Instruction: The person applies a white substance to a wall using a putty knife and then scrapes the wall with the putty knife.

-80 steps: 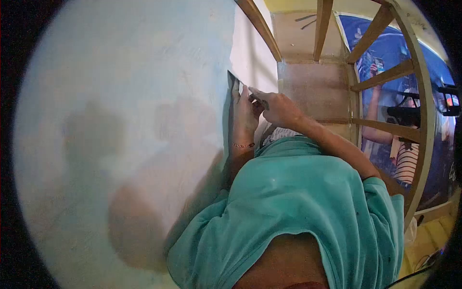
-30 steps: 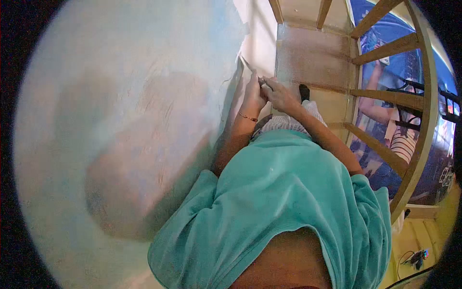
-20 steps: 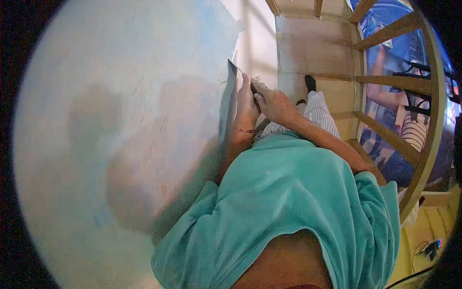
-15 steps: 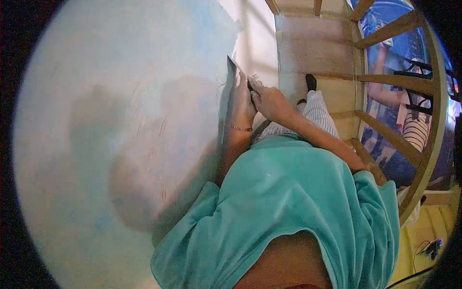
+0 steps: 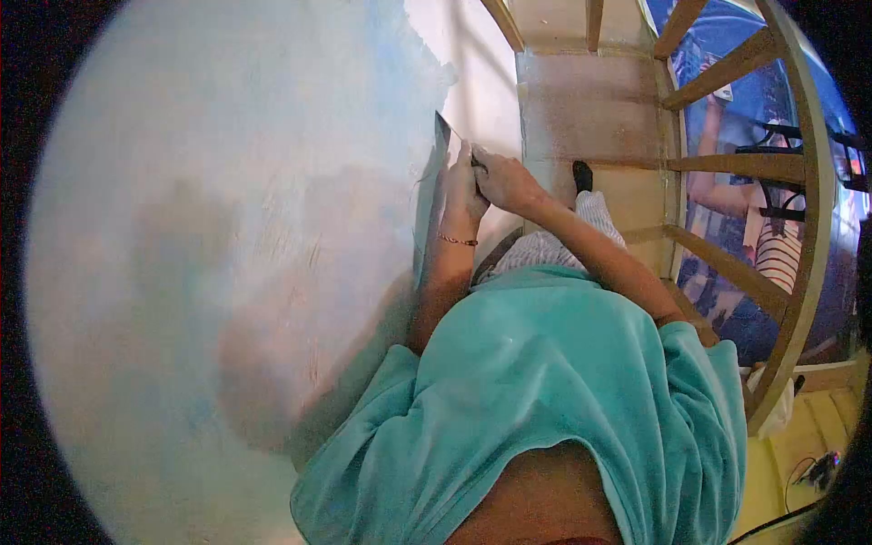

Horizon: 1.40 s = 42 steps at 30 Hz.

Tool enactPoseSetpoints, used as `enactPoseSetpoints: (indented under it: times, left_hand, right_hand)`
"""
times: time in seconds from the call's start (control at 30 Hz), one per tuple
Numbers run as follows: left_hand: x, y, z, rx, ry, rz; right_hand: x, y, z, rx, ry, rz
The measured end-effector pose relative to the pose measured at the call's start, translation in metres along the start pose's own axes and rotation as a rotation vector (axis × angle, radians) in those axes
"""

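Note:
A putty knife with a thin dark blade stands at the wall, its tip by the edge of the pale painted layer. My left hand, with a bracelet at the wrist, is closed at the tool on the wall side. From the right, my right hand wraps round the handle, which the fingers mostly hide. The painted wall is mottled blue and pink, with scratch marks lower down. Beside the blade shows a whiter strip with a ragged border.
Wooden planks lie ahead under my feet. A wooden railing with several bars curves along my right. Beyond the bars, a person in a striped top is partly visible against blue. A cable runs at lower right.
The view has shifted slightly. Both hands and the putty knife sit a little lower in view, still together at the wall. The ragged paint edge looks much the same.

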<state>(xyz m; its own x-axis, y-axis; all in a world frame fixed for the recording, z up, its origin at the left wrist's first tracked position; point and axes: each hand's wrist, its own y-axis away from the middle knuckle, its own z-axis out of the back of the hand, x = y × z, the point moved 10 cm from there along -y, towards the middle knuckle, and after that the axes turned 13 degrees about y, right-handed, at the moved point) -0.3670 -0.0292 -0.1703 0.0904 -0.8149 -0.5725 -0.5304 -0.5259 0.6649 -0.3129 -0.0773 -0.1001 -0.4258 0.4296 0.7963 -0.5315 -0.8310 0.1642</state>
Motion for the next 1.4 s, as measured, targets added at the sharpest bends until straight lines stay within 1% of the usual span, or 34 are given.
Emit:
enactPoseSetpoints:
  times: [0.07, 0.17, 0.27, 0.37, 0.47, 0.57, 0.67, 0.77, 0.87, 0.97, 1.03, 1.1, 1.27, 1.33, 1.4]
  left_hand:
    - [0.001, 0.002, 0.007, -0.065, 0.007, 0.025]
    - [-0.003, 0.001, 0.008, -0.050, -0.002, 0.005]
    - [-0.002, -0.007, 0.008, 0.002, -0.005, -0.020]
    - [-0.005, -0.013, 0.005, 0.035, -0.010, -0.046]
    - [-0.002, -0.025, 0.010, 0.008, -0.032, -0.021]
    - [-0.002, -0.041, 0.016, -0.029, 0.054, -0.026]
    - [0.003, -0.053, 0.015, 0.011, 0.042, 0.042]
    - [0.001, -0.051, 0.008, -0.052, 0.054, 0.047]
    - [0.003, -0.078, 0.019, 0.022, 0.021, 0.018]
    - [-0.004, -0.067, 0.009, 0.089, -0.241, -0.036]
    - [-0.012, -0.047, -0.007, 0.192, -0.467, -0.178]
    - [-0.015, -0.026, -0.016, 0.189, -0.496, -0.209]
    - [0.003, -0.001, 0.021, -0.094, -0.060, 0.002]
    - [-0.011, 0.012, 0.011, 0.089, -0.527, -0.244]
    - [-0.011, 0.007, 0.006, 0.084, -0.523, -0.222]
  right_hand:
    - [0.000, 0.003, -0.006, 0.055, -0.017, -0.008]
    - [-0.011, 0.005, -0.019, 0.088, 0.029, -0.054]
    - [-0.017, -0.001, -0.018, -0.091, -0.004, 0.007]
    - [-0.018, -0.006, -0.014, -0.068, -0.017, -0.009]
    - [-0.015, -0.013, -0.009, -0.023, -0.073, 0.041]
    - [-0.021, -0.024, -0.011, 0.029, -0.056, -0.014]
    - [-0.024, -0.035, -0.008, -0.014, -0.106, 0.031]
    - [-0.034, -0.048, -0.017, 0.021, -0.012, 0.022]
    - [-0.040, -0.052, -0.016, 0.130, -0.094, -0.086]
    - [-0.051, -0.052, -0.024, 0.055, -0.051, -0.058]
    - [-0.050, -0.046, -0.030, 0.078, -0.056, -0.046]
    - [-0.043, -0.034, -0.027, 0.094, -0.046, -0.033]
    - [-0.029, -0.003, -0.044, 0.120, 0.001, -0.052]
    - [-0.027, 0.009, -0.044, 0.132, -0.028, -0.039]
    - [-0.028, 0.006, -0.039, 0.170, -0.045, -0.065]
